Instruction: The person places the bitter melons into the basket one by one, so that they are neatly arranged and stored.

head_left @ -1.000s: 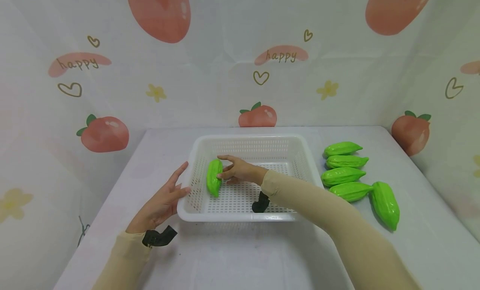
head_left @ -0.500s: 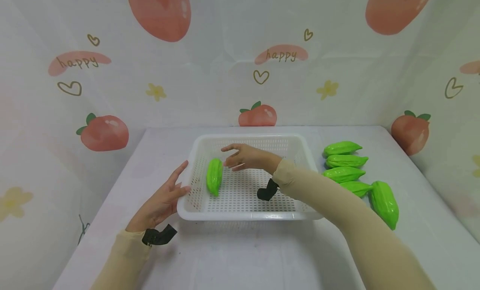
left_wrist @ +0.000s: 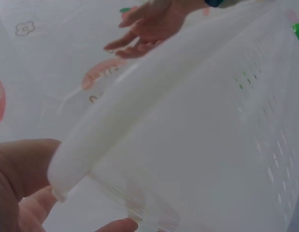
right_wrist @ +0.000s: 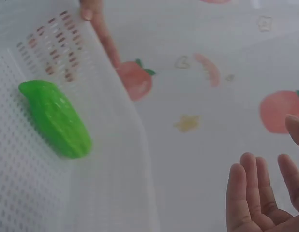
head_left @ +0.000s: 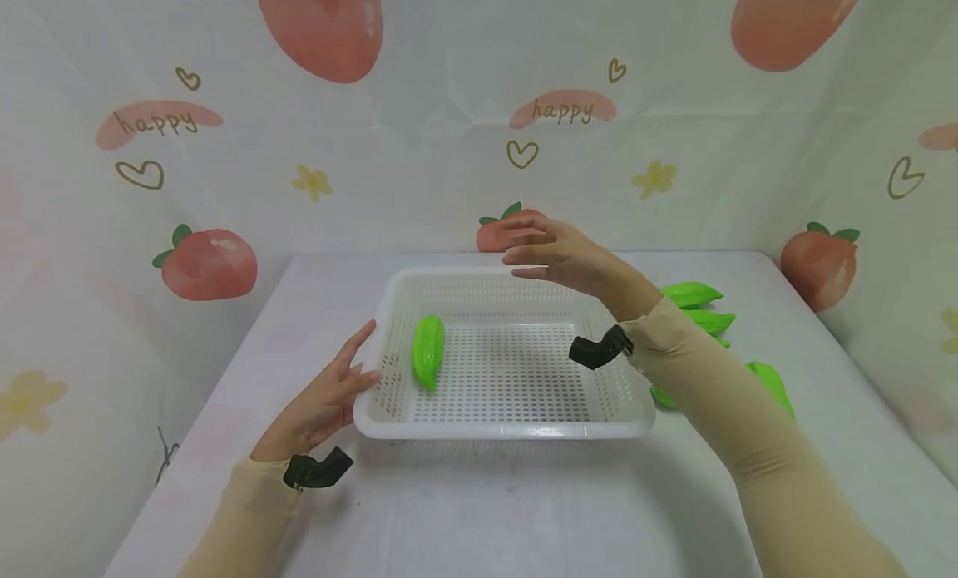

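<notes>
A white perforated plastic basket (head_left: 501, 432) stands on the table. Inside it, near its left wall, lies a bright green ridged bitter melon (head_left: 428, 353). My left hand (head_left: 322, 407) holds the basket's left rim; the thumb is on the rim and the fingers lie against the outer wall, as the right wrist view also shows. Over the basket's back right rim, my right hand (head_left: 561, 254) is raised with fingers spread and nothing in them. In the right wrist view that hand (right_wrist: 265, 203) is apart from the basket and the bitter melon (right_wrist: 57, 121).
Right of the basket lie several more green bitter melons (head_left: 692, 294), partly hidden behind my right forearm and sleeve (head_left: 718, 403). A white printed cloth (head_left: 419, 145) hangs behind and at the sides. White covering lies over the table (head_left: 449, 511).
My right hand has let go of the bitter melon in the basket and moved up and right, out over the back rim. The melon stays at the left wall. My left hand is unmoved.
</notes>
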A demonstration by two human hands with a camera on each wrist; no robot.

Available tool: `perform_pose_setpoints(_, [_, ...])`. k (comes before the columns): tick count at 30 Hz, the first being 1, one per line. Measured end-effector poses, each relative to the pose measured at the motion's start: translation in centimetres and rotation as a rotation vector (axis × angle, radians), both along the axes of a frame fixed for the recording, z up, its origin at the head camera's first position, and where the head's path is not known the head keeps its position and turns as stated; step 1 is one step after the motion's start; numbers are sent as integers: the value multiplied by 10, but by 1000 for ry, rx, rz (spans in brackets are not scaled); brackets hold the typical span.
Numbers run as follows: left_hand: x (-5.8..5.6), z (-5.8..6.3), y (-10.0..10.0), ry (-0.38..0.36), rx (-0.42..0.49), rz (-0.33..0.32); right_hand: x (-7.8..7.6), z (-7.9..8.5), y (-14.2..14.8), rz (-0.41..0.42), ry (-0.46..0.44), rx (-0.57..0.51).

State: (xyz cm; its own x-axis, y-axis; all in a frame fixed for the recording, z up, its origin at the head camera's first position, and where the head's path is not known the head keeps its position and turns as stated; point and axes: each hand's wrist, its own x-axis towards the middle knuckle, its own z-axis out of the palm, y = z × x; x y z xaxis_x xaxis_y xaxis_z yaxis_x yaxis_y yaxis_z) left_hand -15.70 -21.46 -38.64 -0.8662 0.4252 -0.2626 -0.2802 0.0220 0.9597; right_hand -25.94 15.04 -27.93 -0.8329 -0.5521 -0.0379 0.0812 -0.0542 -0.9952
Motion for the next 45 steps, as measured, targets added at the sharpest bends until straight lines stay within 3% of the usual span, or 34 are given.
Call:
perform_pose_setpoints(8, [-1, 0, 2, 3, -12, 11, 14, 2, 58, -142, 129, -13])
perform_pose_setpoints(16, [-1, 1, 2, 6, -3, 2, 36, -1, 114, -195, 247, -143])
perform_pose_setpoints(25, [-1, 3, 2, 4, -4, -9, 71, -13, 175, -248, 342, -186])
perform_pose_setpoints(37, [0, 3, 1, -4, 11, -14, 113, -61, 238, -392, 449, -190])
perform_pose_setpoints(45, [0, 0, 0, -8, 1, -3, 141, -102, 264, -539, 406, -56])
